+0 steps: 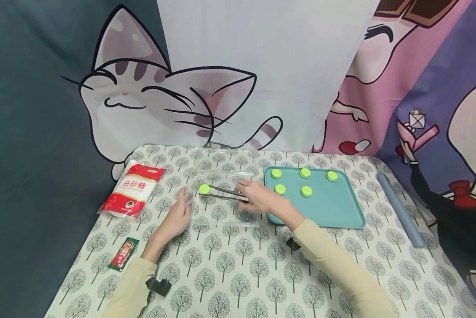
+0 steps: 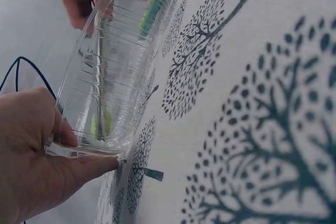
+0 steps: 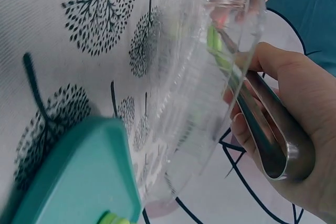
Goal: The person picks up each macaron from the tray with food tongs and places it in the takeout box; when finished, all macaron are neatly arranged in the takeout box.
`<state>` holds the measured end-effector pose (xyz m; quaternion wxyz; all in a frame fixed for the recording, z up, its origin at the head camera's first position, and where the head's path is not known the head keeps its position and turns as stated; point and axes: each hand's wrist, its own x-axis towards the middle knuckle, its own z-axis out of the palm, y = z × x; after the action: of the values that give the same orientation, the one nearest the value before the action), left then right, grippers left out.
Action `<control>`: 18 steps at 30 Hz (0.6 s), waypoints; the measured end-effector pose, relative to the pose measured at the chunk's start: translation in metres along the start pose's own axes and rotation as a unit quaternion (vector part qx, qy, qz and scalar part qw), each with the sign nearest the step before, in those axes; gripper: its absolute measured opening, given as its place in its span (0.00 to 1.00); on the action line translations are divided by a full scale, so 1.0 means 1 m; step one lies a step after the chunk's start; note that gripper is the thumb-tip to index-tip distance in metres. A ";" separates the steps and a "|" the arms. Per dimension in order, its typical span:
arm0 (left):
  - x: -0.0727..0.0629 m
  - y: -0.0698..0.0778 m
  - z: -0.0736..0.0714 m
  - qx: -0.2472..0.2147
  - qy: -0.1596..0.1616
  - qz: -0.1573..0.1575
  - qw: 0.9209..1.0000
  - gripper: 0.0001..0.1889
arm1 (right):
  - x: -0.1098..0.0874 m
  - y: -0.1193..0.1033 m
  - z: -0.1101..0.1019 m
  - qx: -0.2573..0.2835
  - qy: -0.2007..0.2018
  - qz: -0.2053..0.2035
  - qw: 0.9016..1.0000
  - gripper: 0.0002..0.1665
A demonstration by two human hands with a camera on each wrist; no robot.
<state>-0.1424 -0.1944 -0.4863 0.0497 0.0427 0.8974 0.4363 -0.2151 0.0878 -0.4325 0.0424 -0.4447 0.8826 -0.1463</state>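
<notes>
My right hand (image 1: 255, 196) grips metal tongs (image 3: 262, 124) near their bent end. At the tips of the tongs sits a round, lime-green, macaron-like piece (image 1: 204, 189), inside the left part of a clear plastic box (image 2: 121, 30). The box's hinged lid (image 1: 226, 161) stands open toward the back. At the box's left side, my left hand (image 1: 178, 214) pinches the wall between thumb and fingers, as the left wrist view shows. Several more green pieces (image 1: 306, 191) lie on a teal tray (image 1: 329, 214) to the right of the box.
A red and white sugar bag (image 1: 132, 190) lies at the left, with a small green and red packet (image 1: 124, 254) nearer the front. Along the table's right side lies a blue-grey roll (image 1: 401, 210). A tree-patterned cloth (image 1: 226, 282) covers the table.
</notes>
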 end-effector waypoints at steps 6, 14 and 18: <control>0.000 0.000 0.001 0.005 0.000 -0.002 1.000 0.34 | 0.006 0.000 0.006 -0.008 -0.009 0.021 1.000 0.21; 0.000 0.003 0.001 -0.003 -0.002 -0.004 1.000 0.34 | 0.000 0.001 0.004 0.023 -0.009 0.041 0.999 0.25; -0.001 0.002 -0.001 -0.004 -0.006 -0.011 1.000 0.34 | -0.004 0.002 -0.001 0.021 0.009 0.034 0.999 0.26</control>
<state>-0.1417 -0.1935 -0.4840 0.0598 0.0348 0.8958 0.4389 -0.2144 0.0927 -0.4321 0.0491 -0.4123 0.8942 -0.1670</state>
